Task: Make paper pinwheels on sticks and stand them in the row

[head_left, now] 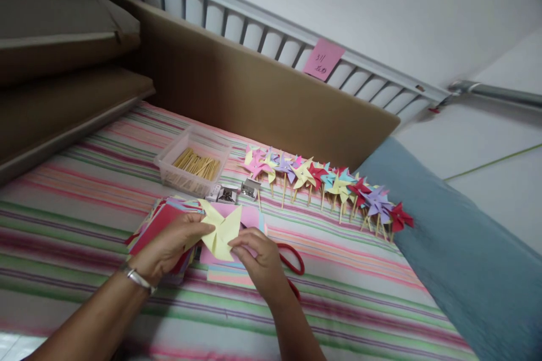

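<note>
A pale yellow paper pinwheel [223, 230] without a stick is held up between my two hands. My left hand [180, 237] pinches its left side between thumb and fingers. At its lower right, my right hand [256, 256] grips an edge of the paper with thumb and fingertips. Beneath it lie pink paper sheets [249, 215]. A stack of coloured paper [158, 223] rests under and beside my left hand. Red-handled scissors [296, 259] lie just right of my right hand, which partly hides them.
Behind my hands stands a clear plastic box [169, 172] of thin wooden sticks [197, 164]. Small open boxes of metal pins [227, 194] sit beside it. A row of finished pinwheels [339, 183] stretches rightward. A cardboard panel [254, 90] borders the back; cardboard boxes [68, 101] rise at left.
</note>
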Demonstrator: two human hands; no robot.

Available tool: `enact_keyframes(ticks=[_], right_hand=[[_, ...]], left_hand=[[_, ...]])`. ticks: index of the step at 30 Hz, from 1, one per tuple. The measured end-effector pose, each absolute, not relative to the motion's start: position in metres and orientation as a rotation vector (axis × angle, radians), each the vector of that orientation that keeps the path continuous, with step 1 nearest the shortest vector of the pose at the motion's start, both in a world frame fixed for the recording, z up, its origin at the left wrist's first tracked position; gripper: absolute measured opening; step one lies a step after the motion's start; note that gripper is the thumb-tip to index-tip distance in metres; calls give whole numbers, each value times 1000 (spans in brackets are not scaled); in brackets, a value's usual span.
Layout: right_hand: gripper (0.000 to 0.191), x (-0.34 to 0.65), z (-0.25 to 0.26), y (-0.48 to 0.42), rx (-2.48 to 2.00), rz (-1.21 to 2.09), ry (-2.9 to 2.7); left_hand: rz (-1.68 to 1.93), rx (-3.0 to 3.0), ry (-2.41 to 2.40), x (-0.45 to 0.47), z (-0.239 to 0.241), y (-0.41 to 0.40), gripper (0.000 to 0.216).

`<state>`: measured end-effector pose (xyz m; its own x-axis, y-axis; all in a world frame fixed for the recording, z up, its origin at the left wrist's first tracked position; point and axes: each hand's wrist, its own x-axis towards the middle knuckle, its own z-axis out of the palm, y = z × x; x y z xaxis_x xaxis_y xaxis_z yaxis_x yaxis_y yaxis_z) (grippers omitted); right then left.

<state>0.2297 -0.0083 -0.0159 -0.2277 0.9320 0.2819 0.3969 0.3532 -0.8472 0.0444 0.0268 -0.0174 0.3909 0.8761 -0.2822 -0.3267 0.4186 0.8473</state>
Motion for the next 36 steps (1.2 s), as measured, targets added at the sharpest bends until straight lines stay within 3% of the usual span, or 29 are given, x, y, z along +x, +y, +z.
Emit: enact_keyframes(ticks=[10,36], right_hand=[[8,224,-14,-3,-1279,1084,-1507],[6,216,-28,-2,-1371,876,-1495]], left_hand=[[838,818,927,60,-27,23,14],[819,845,1015,66,-29,20,23]])
